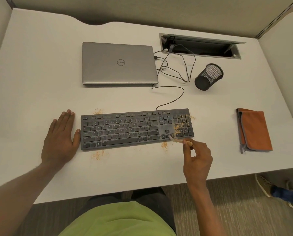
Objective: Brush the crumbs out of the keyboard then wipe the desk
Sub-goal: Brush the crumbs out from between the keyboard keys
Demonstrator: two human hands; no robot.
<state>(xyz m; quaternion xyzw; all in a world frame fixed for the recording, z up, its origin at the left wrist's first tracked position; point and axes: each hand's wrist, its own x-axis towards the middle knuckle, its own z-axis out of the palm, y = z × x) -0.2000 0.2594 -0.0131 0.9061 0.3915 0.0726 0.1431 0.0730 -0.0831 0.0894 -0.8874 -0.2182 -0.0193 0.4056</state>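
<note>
A black keyboard [125,130] lies on the white desk [40,74]. Orange crumbs [181,125] cover its number pad, and more lie on the desk at its front and back edges. My right hand [197,161] pinches a small wooden-handled brush [178,141], whose pale bristles touch the keyboard's front right edge near the arrow keys. My left hand [60,140] lies flat on the desk, with the thumb against the keyboard's left end. A folded orange cloth [254,130] lies on the desk to the right.
A closed silver laptop [118,63] sits behind the keyboard, with cables [176,68] running to an open cable tray [200,46]. A black mesh pen cup [208,76] lies tipped at the back right. Another person's shoe [265,184] is on the floor at the right.
</note>
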